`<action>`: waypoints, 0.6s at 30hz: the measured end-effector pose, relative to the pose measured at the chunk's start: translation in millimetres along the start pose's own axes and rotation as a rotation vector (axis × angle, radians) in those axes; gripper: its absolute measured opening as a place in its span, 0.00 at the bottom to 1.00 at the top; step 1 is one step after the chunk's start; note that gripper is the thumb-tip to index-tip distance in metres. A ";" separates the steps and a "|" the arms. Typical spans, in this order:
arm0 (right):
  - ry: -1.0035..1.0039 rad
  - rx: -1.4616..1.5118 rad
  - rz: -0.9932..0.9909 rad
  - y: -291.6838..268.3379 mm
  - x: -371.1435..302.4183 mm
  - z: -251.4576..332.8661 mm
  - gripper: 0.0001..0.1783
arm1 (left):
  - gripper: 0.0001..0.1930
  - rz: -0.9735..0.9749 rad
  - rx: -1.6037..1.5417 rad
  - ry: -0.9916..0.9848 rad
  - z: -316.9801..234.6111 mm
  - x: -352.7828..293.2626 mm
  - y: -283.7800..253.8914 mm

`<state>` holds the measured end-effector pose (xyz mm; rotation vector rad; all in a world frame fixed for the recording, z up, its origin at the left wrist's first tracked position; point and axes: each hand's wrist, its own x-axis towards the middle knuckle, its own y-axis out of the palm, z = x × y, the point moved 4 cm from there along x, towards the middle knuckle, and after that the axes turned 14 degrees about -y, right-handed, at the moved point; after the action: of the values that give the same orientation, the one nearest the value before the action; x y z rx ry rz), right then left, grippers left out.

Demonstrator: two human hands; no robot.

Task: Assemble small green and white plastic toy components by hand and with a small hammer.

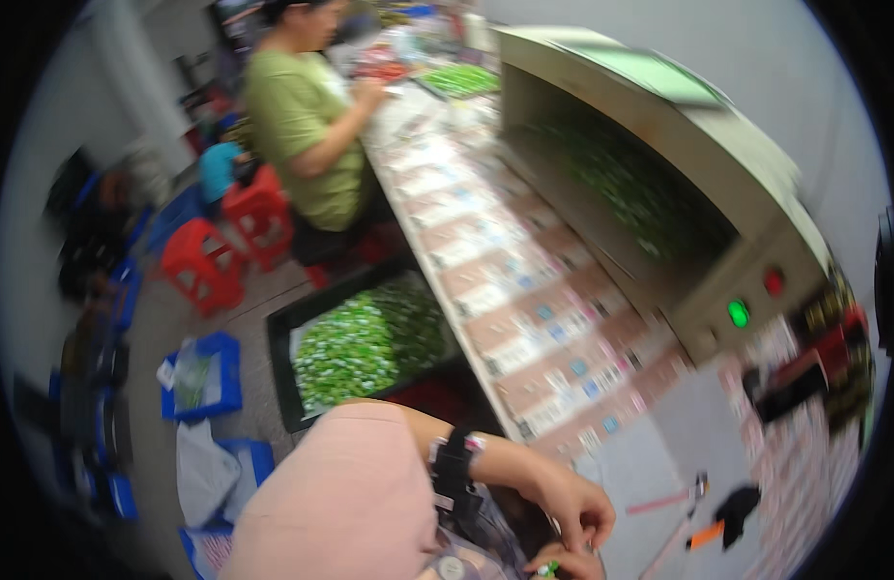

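Note:
My left hand [571,495] reaches in from a pink-sleeved arm with a black band at the forearm. Its thumb and fingers are pinched together at the table's near edge, on something too small to make out. Just below, at the bottom rim, my right hand [577,564] shows only in part. A small green-and-white piece [547,569] sticks out of its closed fingers. The two hands almost meet. To their right on the table lie a thin pink stick with a metal end [662,503] and a black object [737,512] beside an orange strip [705,536].
A beige machine [805,251] with a wide opening and lit buttons stands on the printed-covered table [510,319]. Left of the table is a black crate [280,372] of green-and-white pieces. A person in a green shirt [292,106] works farther up. Red stools [203,266] and blue bins [229,391] occupy the floor.

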<state>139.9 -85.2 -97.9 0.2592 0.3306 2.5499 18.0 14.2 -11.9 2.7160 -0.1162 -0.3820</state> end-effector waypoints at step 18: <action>0.221 0.045 -0.126 72.0 138.2 63.3 0.06 | 0.11 -0.609 -0.213 0.159 58.5 -146.3 32.1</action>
<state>5.1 -57.3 -1.1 -0.0276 0.4731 2.4517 -139.7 -17.3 -14.7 2.5032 0.7630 -0.3170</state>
